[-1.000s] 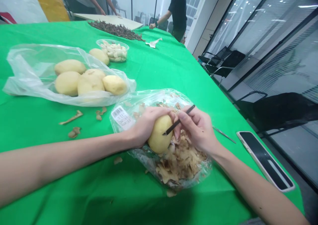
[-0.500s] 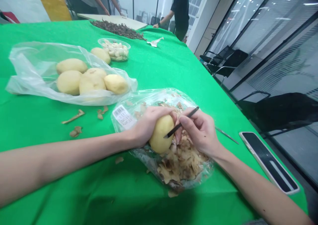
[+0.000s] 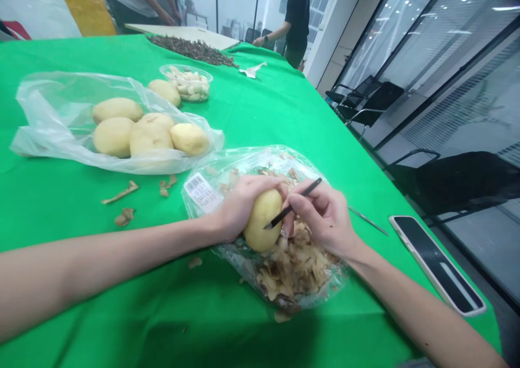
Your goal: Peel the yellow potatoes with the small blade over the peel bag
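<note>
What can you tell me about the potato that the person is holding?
The potato is a rounded oval, pale yellow and smooth, and looks peeled on the side that shows. It sits above a clear plastic bag of brown peelings. The left hand cups it, and the right hand holds a thin dark tool whose tip rests on it.

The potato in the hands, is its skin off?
Off where it shows: the potato looks smooth and yellow, and brown peels lie in the plastic bag beneath.
</note>
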`<state>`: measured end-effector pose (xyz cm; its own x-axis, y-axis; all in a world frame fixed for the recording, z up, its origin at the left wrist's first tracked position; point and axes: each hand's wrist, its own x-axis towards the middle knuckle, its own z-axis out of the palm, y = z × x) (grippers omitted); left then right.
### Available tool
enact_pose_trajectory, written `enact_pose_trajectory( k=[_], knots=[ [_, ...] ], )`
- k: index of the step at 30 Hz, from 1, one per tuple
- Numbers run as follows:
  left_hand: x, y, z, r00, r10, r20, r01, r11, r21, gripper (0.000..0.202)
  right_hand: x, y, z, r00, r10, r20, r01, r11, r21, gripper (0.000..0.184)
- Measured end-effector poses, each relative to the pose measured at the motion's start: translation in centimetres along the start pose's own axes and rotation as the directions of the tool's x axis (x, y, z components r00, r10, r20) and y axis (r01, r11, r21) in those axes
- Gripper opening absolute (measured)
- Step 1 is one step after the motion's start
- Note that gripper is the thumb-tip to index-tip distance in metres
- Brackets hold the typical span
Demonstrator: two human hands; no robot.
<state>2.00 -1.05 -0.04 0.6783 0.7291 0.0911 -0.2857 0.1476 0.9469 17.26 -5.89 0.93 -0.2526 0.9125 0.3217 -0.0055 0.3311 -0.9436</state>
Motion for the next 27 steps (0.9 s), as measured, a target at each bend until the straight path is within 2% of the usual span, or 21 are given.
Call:
enact_pose_trajectory(
  k=[6,11,15,22,27],
  knots=[
    [0.08,-0.11,-0.1,0.999,0.006,-0.052,-0.006,1.0,0.006,0.036,-0.02,-0.02,0.15,1.0,-0.005,0.001,0.005,1.0,0.01,0.023],
    [0.18,0.06,0.02,1.0,-0.008,0.001,0.008,1.0,0.009,0.039,0.2,0.13,-0.29,1.0,0.019,0.016,-0.019,1.0,0.0,0.023],
    [0.23,0.21,0.17,1.0,-0.015,-0.02,0.016,0.999,0.034,0.04,0.32,0.15,-0.57,1.0,0.017,0.018,-0.017,1.0,-0.003,0.026],
    [0.09,0.12,0.13,0.998,-0.035,0.05,0.037,0.999,-0.036,0.039,0.07,-0.32,-0.16,0.999,0.032,0.006,-0.032,0.999,0.016,0.025],
    [0.13,0.1,-0.03,0.999,-0.007,-0.038,0.007,1.0,0.009,0.034,-0.19,-0.03,-0.06,1.0,0.008,0.02,-0.009,1.0,0.005,0.022]
  ],
)
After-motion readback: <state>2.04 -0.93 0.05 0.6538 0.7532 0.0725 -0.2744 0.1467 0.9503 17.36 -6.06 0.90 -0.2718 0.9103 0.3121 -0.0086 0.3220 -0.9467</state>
